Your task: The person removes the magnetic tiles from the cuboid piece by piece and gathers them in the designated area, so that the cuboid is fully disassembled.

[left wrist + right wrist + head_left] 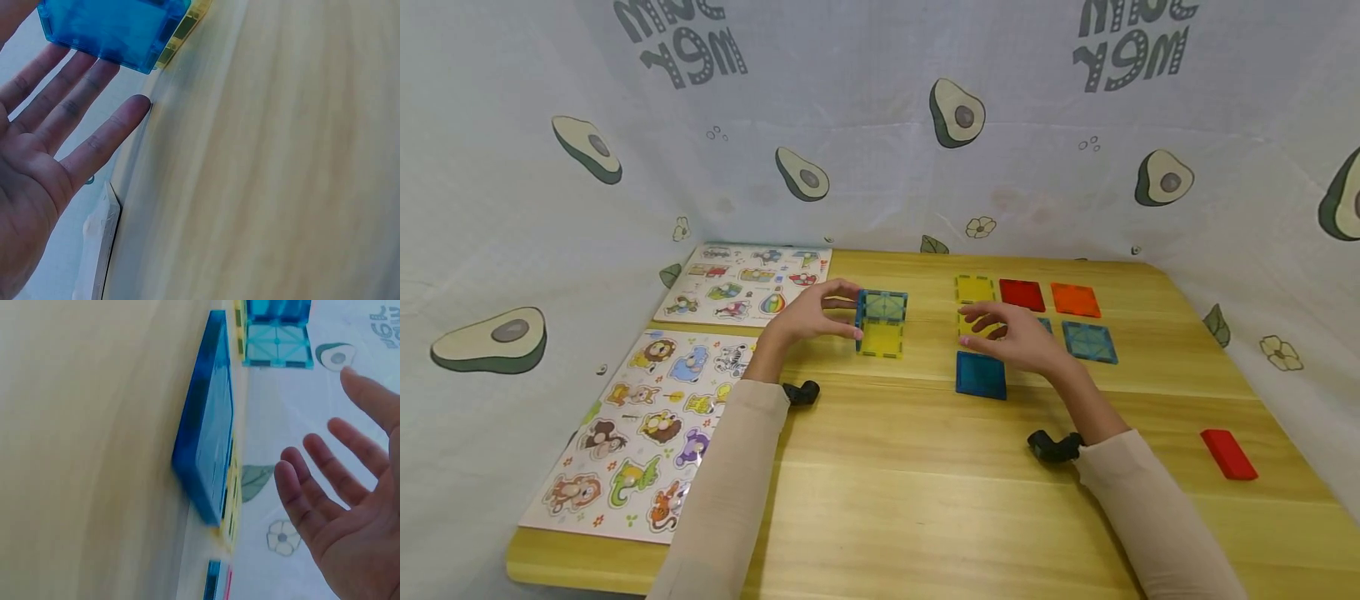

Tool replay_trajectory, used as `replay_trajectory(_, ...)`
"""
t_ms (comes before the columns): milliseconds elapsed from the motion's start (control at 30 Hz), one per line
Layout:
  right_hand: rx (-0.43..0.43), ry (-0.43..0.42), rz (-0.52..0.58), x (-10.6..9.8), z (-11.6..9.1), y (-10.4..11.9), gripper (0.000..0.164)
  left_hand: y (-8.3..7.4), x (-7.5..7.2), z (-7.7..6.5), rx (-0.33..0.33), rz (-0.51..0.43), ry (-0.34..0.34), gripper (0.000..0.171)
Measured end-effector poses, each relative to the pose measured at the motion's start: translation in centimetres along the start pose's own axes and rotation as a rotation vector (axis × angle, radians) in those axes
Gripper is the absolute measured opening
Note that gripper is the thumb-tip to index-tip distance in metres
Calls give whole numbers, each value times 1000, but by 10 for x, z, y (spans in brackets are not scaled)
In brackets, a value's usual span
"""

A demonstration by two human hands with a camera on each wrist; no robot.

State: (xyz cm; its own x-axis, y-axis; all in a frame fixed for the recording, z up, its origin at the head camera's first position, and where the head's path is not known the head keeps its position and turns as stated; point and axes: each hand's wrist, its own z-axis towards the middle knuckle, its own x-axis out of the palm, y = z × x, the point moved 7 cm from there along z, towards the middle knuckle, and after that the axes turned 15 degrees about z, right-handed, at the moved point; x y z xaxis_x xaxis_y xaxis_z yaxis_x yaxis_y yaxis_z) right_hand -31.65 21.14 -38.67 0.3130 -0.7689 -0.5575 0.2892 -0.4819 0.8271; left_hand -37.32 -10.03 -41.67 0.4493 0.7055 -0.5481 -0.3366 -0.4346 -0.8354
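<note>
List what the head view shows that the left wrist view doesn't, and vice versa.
Head only: the right hand, the dark blue flat tile near it, the red tile, the orange tile, the red block and the avocado prints.

Left wrist only: the palm side of the left hand and the broad outer face of the upright blue tile, which the head view catches nearly edge-on.

Both: the left hand, that upright blue tile, the yellow tile at its foot and the wooden table.
</note>
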Motion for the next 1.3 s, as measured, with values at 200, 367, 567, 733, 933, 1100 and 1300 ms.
replay_trajectory(200, -19, -18, 64, 11, 17, 10, 51, 1, -1, 0, -21, 16, -15, 70)
replay_trajectory(367, -4, -21, 120, 20, 35, 13, 50, 1, -2, 1, -26, 15, -20, 69)
replay_trajectory(567, 8, -38, 148, 30, 53, 14, 49, -1, -2, 1, -25, 24, -19, 69)
replay_trajectory(733, 0, -31, 188, 39, 61, 16, 48, -1, -2, 1, -23, 30, -19, 68)
replay_trajectory(933, -13, -28, 199, 50, 70, 18, 46, 0, -1, 1, -21, 29, -19, 68)
replay_trajectory(1100, -17, -54, 210, 57, 76, 20, 41, 0, -1, 2, -9, 23, -20, 67)
replay_trajectory(1300, -13, -81, 184, 65, 85, 22, 36, -1, -1, 3, -21, 13, -22, 66)
